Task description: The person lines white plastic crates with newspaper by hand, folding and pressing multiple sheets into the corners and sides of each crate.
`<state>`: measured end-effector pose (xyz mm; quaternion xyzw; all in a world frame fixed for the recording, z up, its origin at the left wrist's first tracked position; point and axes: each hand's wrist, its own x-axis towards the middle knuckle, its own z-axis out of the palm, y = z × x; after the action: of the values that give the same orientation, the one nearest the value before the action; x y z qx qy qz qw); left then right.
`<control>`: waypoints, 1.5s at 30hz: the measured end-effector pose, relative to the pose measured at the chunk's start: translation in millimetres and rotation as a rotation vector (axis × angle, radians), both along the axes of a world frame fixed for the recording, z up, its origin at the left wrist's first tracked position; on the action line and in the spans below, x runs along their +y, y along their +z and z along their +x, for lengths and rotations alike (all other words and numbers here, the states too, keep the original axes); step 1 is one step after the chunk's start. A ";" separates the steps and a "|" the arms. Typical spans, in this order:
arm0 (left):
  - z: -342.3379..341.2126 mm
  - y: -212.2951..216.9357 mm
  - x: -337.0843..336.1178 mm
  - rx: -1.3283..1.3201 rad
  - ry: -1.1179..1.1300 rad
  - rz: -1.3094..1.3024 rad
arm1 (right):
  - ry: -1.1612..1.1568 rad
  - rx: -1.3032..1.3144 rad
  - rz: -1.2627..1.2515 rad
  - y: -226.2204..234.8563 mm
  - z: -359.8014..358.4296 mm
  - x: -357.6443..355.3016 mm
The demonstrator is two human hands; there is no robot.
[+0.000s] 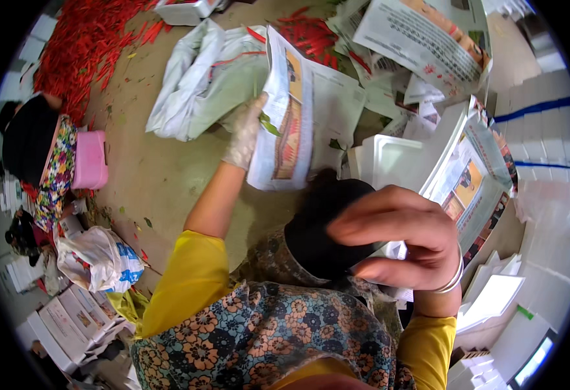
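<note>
Floor spreads beneath your newspaper sheet, the landmark for every place told here. Far off to the sheet's left lies the great heap of red peppers; well to its right stands the stack of white boxes. Just left of the sheet, partly behind it, slumps a pale sack, while a white box lined with printed paper sits to its right. A smaller patch of red peppers shows past its far edge. The sheet itself is ahead of your body, creased lengthwise, its long axis running away from you, with one panel turned out to the right. Your left hand, in a thin translucent glove, is at its left edge and grips it there, though some fingers are hidden behind the paper. Your right hand is well apart, raised close to the camera, fingers curled and thumb held off them, with nothing visible between; from it, the sheet lies ahead and to the left, so your left hand is the nearer one. Bangles circle your right wrist, and a green leaf shows against the sheet's left panel, beside your glove.
</note>
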<state>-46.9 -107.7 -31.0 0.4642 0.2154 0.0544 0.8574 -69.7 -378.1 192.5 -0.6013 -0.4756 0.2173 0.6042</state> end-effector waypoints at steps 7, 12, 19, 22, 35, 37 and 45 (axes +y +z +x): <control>-61.0 61.6 -45.1 -0.203 0.158 0.316 | -0.565 -0.167 -0.823 -64.1 68.1 115.5; -87.0 82.6 -32.8 -0.171 0.055 -0.278 | -0.456 -0.021 -0.735 -95.7 42.7 140.9; -107.1 90.1 -4.0 -0.226 -0.106 -0.357 | -0.442 0.492 -0.291 -103.4 7.6 138.7; -107.3 96.7 -3.4 -0.262 -0.072 -0.273 | -0.469 0.477 -0.199 -106.1 1.2 133.2; -95.1 99.2 -12.9 -0.184 -0.126 -0.121 | -0.434 0.536 -0.026 -103.5 -2.8 116.4; -92.0 101.1 -17.0 -0.200 -0.134 -0.113 | -0.433 0.528 -0.019 -106.9 1.5 114.4; -78.7 92.9 22.8 -0.110 -0.050 0.476 | -0.642 0.278 -0.148 -122.1 10.3 99.9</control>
<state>-125.5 -84.9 61.9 0.6547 0.1379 0.1075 0.7354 -59.4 -278.2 70.3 -0.7271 -0.1587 0.1299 0.6552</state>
